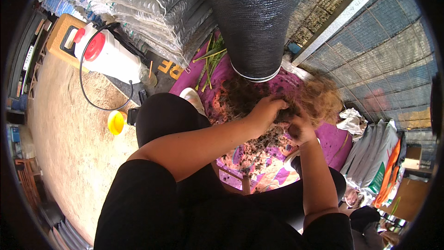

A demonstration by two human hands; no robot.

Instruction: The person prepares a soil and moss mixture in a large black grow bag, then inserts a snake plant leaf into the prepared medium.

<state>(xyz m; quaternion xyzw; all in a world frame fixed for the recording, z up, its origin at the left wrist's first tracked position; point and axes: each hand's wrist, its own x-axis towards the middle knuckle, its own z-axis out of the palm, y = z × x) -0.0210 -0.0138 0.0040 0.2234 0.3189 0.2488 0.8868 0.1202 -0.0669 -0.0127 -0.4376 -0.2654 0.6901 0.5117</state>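
My left hand (265, 116) curls its fingers into a dark clump of soil and fibre (244, 92), thumb side towards my right hand. Close beside it, my right hand (301, 129) has its fingers bent around the near right part of the same dark material. The fingertips of both hands are partly hidden in it. Loose brown fibre, apparently coconut coir (322, 99), is heaped just beyond my right hand. Crumbs of dark soil (262, 146) lie scattered below the hands on a purple and orange patterned sheet (333, 142).
A large black net roll (253, 24) stands directly ahead. Cut green leaves (211, 59) lie left of it, near stacked plastic sacks (145, 10). A white sprayer tank (111, 55) and yellow cup (117, 122) are left. Bags (373, 156) line the mesh wall (378, 41) at right.
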